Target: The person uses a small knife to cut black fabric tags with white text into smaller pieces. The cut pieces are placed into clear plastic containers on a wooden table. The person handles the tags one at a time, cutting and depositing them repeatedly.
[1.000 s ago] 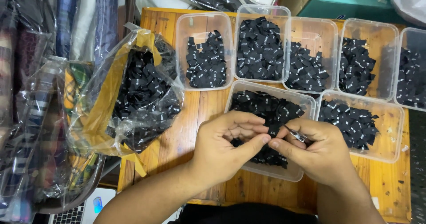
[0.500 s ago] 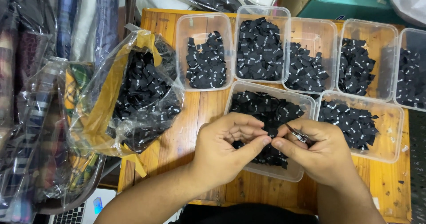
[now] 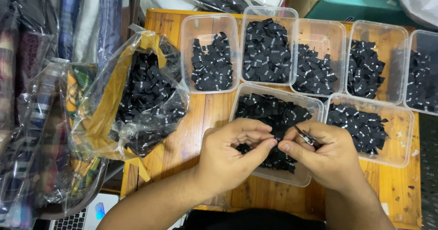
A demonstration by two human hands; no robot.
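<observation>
Two hands are meeting over a clear plastic tub (image 3: pixel 305 180) of black fabric labels (image 3: pixel 273 113) on the wooden table (image 3: pixel 205 116) in the head view. The left hand (image 3: pixel 230 159) is curling, thumb and fingers pinching toward the right; what it is gripping is hidden. The right hand (image 3: pixel 326 155) is closing around small metal snips (image 3: pixel 305 136). Six more tubs are sitting beyond, and a clear bag (image 3: pixel 137 93) of labels is lying to the left.
</observation>
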